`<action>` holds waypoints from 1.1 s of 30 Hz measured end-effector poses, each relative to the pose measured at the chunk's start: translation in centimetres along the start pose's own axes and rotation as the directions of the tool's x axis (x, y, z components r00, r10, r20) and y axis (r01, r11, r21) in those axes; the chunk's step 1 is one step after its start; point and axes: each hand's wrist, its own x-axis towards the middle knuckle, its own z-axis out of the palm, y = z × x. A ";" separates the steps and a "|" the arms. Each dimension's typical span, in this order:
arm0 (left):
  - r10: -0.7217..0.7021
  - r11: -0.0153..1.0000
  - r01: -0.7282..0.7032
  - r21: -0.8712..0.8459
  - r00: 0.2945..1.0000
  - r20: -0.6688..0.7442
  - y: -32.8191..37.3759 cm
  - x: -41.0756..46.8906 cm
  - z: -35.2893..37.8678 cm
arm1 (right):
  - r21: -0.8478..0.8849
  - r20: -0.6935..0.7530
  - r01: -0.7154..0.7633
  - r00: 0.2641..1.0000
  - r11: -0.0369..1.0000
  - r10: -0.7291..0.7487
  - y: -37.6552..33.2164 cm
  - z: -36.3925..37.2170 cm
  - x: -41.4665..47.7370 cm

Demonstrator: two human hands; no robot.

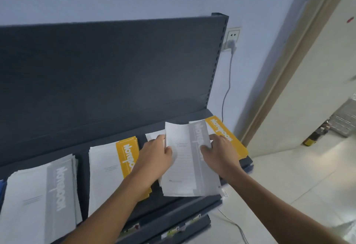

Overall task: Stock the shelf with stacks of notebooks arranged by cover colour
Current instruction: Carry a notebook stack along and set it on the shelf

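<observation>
On the dark grey shelf (169,203) lie stacks of white notebooks with coloured bands. A grey-band stack (40,191) sits at the left, a yellow-band stack (109,168) in the middle. At the right, both hands hold a grey-band notebook stack (187,163) whose top cover curls up at the far edge. My left hand (159,154) grips its left edge, my right hand (219,152) presses its right side. Under and beyond it lies a yellow-band notebook stack (225,134), partly hidden.
The shelf's dark back panel (115,70) rises behind the stacks. A lower shelf edge with price labels (173,230) juts out below. A wall socket with a plugged cable (232,41) is right of the rack. A doorway (289,70), tiled floor and a dark bottle (314,136) lie further right.
</observation>
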 end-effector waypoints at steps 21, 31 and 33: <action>-0.241 0.963 0.259 0.078 0.952 -0.187 -2.7 2.0 3.2 | -0.117 0.289 0.295 0.924 0.948 -0.252 -0.6 4.6 6.9; -0.295 0.931 0.340 0.131 0.915 -0.274 -2.1 1.9 3.2 | -0.140 0.259 0.429 0.886 0.893 -0.385 -0.1 3.9 7.8; -0.313 0.922 0.365 0.129 0.899 -0.308 -1.8 1.8 2.9 | -0.142 0.239 0.454 0.878 0.880 -0.414 -0.1 3.3 8.0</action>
